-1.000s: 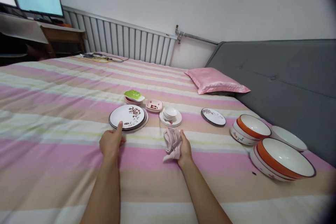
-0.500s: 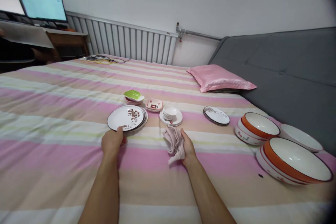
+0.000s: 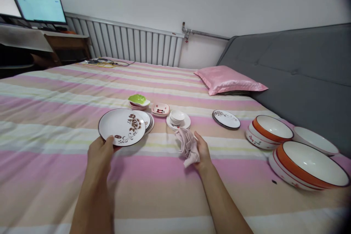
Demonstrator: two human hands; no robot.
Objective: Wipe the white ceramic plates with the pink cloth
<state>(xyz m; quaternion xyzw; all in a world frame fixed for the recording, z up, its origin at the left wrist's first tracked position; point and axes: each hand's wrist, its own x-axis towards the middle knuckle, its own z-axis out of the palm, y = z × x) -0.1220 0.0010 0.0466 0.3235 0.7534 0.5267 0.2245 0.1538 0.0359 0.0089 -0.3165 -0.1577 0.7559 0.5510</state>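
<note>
Holding floral plate (image 3: 122, 127) by its rim, left hand (image 3: 100, 152) grip clamped; right hand (image 3: 203, 150) grip closed round pink cloth (image 3: 188, 145).

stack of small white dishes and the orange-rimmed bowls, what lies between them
In the head view, a flat round white plate with a dark rim lies on the striped bedsheet between the small white dish stack and the orange-rimmed bowls.

The held plate (image 3: 122, 127) partly hides the stack (image 3: 149, 121).

The striped bed (image 3: 164, 190) carries plates (image 3: 148, 120), bowls (image 3: 309, 164), small dishes (image 3: 178, 119) (stacked) and a pink pillow (image 3: 229, 80).
</note>
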